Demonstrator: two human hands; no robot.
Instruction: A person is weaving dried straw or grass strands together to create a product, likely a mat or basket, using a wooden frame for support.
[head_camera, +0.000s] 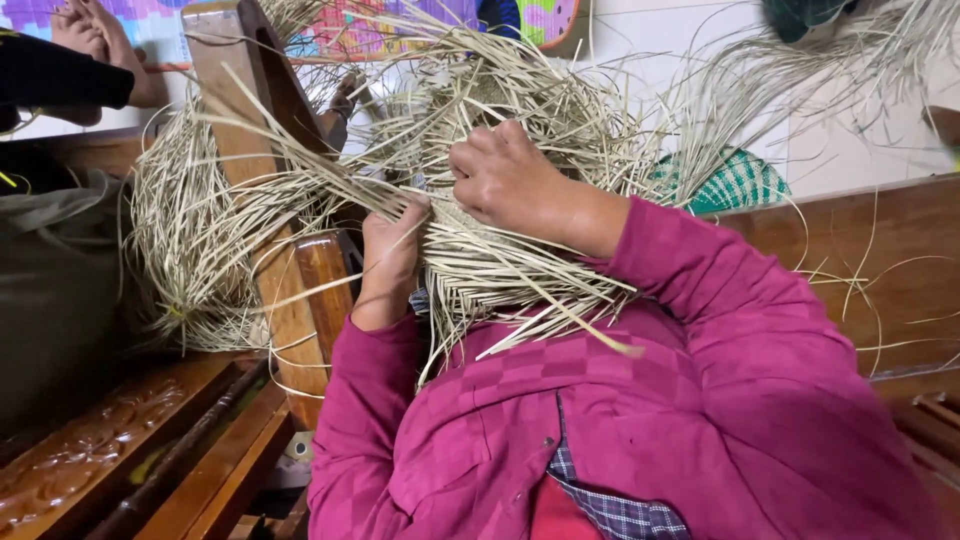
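A half-woven piece of pale straw (500, 255) rests against my chest, with many loose strands fanning up and outward. My left hand (388, 262) pinches a bundle of flat strands at the piece's left edge. My right hand (512, 180) lies curled on top of the weave, fingers pressing into the strands. Both arms wear magenta sleeves. The fingertips of both hands are partly hidden among the straw.
A wooden armrest and post (300, 290) stands to the left, with a loose straw bundle (185, 230) draped over it. Another person's hand (95, 40) and dark sleeve show at top left. A green-and-white woven fan (735, 185) lies behind. A wooden bench back (880, 250) runs at right.
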